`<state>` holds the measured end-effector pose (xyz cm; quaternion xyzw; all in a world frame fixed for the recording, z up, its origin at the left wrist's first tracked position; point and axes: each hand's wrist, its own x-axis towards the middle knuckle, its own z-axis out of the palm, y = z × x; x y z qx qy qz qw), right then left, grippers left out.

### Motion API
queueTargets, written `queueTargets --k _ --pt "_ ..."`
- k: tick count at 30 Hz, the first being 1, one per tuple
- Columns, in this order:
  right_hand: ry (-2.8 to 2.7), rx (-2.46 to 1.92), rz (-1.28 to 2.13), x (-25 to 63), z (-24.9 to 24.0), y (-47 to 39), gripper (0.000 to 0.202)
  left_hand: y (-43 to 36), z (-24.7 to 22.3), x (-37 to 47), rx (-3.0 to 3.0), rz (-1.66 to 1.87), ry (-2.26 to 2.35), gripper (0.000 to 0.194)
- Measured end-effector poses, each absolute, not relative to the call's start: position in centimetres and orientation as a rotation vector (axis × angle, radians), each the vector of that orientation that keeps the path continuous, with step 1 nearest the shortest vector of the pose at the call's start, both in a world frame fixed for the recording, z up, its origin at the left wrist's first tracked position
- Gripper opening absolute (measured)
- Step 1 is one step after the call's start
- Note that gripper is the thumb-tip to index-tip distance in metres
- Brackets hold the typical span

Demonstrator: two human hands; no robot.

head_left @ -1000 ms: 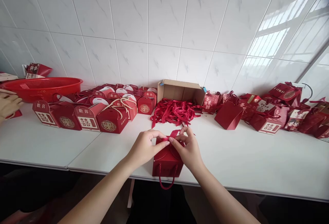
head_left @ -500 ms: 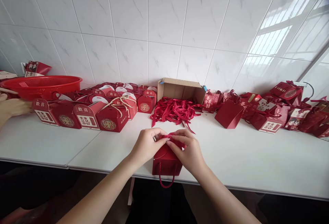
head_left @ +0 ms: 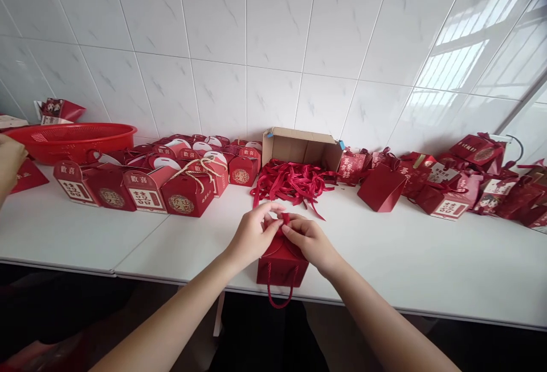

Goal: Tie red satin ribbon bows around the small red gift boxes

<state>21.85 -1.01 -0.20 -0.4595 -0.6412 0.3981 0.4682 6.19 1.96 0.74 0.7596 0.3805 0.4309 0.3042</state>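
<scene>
Beyond the gift box [head_left: 282,269], red ribbons [head_left: 294,181] spill from the open carton [head_left: 305,147]. The gift box, dark red with a rope handle [head_left: 280,305] hanging down, stands on the table [head_left: 384,246]. Above it, left hand [head_left: 255,231] and right hand [head_left: 311,241] pinch a ribbon bow [head_left: 285,219] between their fingertips

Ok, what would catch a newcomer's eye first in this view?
Probably the tangle of red ribbons spilling from an open cardboard box at the table's middle, against the pale wall. Just in front, the left hand and right hand pinch ribbon atop a red gift box. Red boxes cluster to the left, beside a red plastic basket.
</scene>
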Motion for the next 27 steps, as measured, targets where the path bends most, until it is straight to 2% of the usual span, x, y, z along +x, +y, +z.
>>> queueTargets --k 5,10,14,19,21,23,27 --pt "-1.373 -1.168 1.065 21.5 0.0 -1.5 0.034 1.0 1.2 5.4 2.091 1.047 1.069 0.015" --pt "-1.471 -1.199 1.083 22.1 1.2 -2.5 0.033 0.9 0.9 5.4 2.04 1.096 1.156 0.018" --pt "-1.766 -1.253 0.761 23.6 2.0 -2.8 0.02 1.6 0.6 5.2 2.025 1.056 1.133 0.018" --pt "-2.01 -1.33 0.494 24.8 3.3 -2.8 0.031 1.6 1.3 5.1 2.08 0.969 1.065 0.015" --pt "-1.99 -1.391 0.587 24.9 4.3 -3.0 0.03 1.4 1.8 5.1 2.099 0.945 1.041 0.015" --pt "-1.95 -1.475 0.818 24.9 5.5 -3.0 0.032 1.2 2.2 5.1 2.118 0.911 1.015 0.014" --pt "-1.851 -1.549 1.036 24.5 6.6 -2.0 0.047 1.3 3.1 5.1 2.161 0.832 0.974 0.014"
